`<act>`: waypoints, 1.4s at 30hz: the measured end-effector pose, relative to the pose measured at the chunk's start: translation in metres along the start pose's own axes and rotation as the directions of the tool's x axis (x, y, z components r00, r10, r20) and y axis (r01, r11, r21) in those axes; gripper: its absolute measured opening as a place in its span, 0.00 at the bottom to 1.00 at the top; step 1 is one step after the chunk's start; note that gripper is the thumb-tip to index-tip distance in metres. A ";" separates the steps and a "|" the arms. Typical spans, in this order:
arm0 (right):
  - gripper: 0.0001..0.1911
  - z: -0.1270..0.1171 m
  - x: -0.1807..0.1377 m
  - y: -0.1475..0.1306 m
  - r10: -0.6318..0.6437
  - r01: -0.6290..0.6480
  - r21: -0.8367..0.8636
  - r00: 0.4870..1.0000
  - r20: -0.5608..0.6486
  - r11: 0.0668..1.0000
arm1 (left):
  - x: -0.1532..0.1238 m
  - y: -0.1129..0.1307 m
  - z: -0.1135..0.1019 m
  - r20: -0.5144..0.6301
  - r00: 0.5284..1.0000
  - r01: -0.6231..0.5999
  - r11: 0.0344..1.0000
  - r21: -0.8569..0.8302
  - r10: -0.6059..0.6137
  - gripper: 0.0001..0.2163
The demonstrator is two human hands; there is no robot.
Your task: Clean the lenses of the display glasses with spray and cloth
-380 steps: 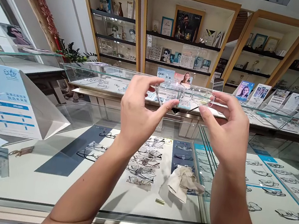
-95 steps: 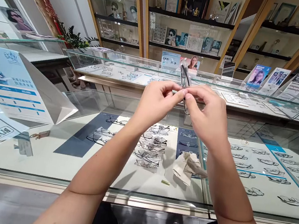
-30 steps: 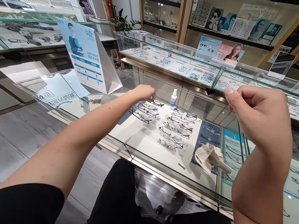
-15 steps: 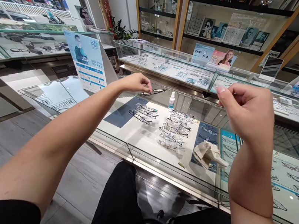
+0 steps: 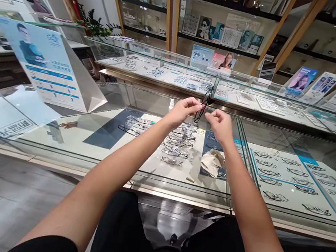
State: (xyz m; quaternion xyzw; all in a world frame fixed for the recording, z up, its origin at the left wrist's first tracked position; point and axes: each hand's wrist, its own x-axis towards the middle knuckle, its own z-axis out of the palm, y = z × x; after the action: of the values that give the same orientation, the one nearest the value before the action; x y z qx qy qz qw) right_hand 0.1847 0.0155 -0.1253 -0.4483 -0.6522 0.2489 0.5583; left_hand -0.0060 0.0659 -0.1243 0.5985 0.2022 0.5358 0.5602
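Bare forearms reach over a glass display counter (image 5: 58, 143). Left hand (image 5: 183, 110) pinches thin dark-rimmed wire spectacles (image 5: 203, 104), held upright above the glass; right hand (image 5: 222, 125), fingers curled shut, hovers just beside them. Below lie rows of metal frames (image 5: 174, 144), one crumpled cream cloth (image 5: 211, 162) and one small brass cylinder (image 5: 190, 180).

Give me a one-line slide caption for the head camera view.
Above a glass counter of laid-out frames, the left hand pinches dark-rimmed glasses while the right hand hovers beside them.
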 end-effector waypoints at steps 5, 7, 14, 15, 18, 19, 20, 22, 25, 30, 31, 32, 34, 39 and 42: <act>0.26 0.003 -0.004 0.019 0.055 -0.059 0.170 0.998 0.032 0.984 | 0.004 -0.032 0.009 -0.061 0.998 0.031 0.998 -0.057 -0.035 0.27; 0.27 0.003 -0.004 0.021 0.054 -0.061 0.190 0.998 0.039 0.980 | 0.000 -0.038 0.008 -0.088 0.994 0.053 0.997 -0.055 -0.057 0.27; 0.30 0.007 -0.004 0.032 0.083 -0.097 0.200 0.994 0.075 0.975 | -0.013 -0.040 0.004 -0.107 0.993 0.059 0.998 0.009 -0.058 0.23; 0.30 0.007 -0.004 0.033 0.087 -0.100 0.202 0.993 0.074 0.974 | -0.015 -0.039 0.004 -0.101 0.993 0.059 0.998 0.025 -0.056 0.22; 0.30 0.006 -0.005 0.032 0.097 -0.110 0.203 0.993 0.070 0.973 | -0.018 -0.036 0.005 -0.078 0.994 0.077 0.994 0.075 -0.071 0.21; 0.30 0.005 -0.005 0.031 0.099 -0.111 0.201 0.993 0.069 0.973 | -0.018 -0.035 0.006 -0.069 0.994 0.087 0.992 0.090 -0.081 0.21; 0.29 0.005 -0.006 0.031 0.100 -0.111 0.200 0.993 0.067 0.974 | -0.018 -0.034 0.006 -0.062 0.994 0.096 0.990 0.102 -0.090 0.21; 0.29 0.004 -0.006 0.030 0.098 -0.109 0.202 0.993 0.062 0.973 | -0.018 -0.033 0.006 -0.056 0.994 0.101 0.987 0.121 -0.095 0.21; 0.28 0.005 -0.006 0.030 0.096 -0.105 0.210 0.994 0.056 0.972 | -0.017 -0.034 0.005 -0.066 0.994 0.090 0.988 0.126 -0.082 0.22; 0.22 0.002 -0.005 0.031 0.095 -0.089 0.207 0.995 -0.019 0.974 | -0.017 -0.039 0.001 -0.118 0.986 0.124 0.990 0.060 -0.116 0.24; 0.20 0.000 -0.004 0.032 0.095 -0.080 0.193 0.993 -0.070 0.978 | -0.017 -0.039 0.000 -0.124 0.984 0.131 0.990 0.046 -0.125 0.24; 0.18 -0.002 -0.004 0.033 0.090 -0.069 0.160 0.987 -0.133 0.985 | -0.017 -0.040 0.000 -0.128 0.983 0.136 0.990 0.039 -0.130 0.24; 0.15 -0.008 -0.003 0.034 0.059 -0.052 0.034 0.962 -0.268 0.998 | -0.018 -0.040 -0.001 -0.128 0.982 0.146 0.988 0.043 -0.140 0.25; 0.11 -0.018 -0.002 0.031 -0.109 -0.013 -0.278 0.902 -0.418 0.960 | -0.019 -0.043 -0.002 -0.095 0.980 0.182 0.980 0.081 -0.174 0.24; 0.13 -0.015 -0.004 0.030 -0.194 0.052 -0.342 0.898 -0.394 0.938 | -0.020 -0.043 -0.001 -0.111 0.979 0.181 0.981 0.075 -0.172 0.24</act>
State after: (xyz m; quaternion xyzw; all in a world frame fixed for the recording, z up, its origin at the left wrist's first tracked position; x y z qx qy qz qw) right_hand 0.2083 0.0236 -0.1478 -0.5341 -0.5752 -0.0006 0.6196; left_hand 0.0015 0.0623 -0.1710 0.5726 0.3060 0.5053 0.5685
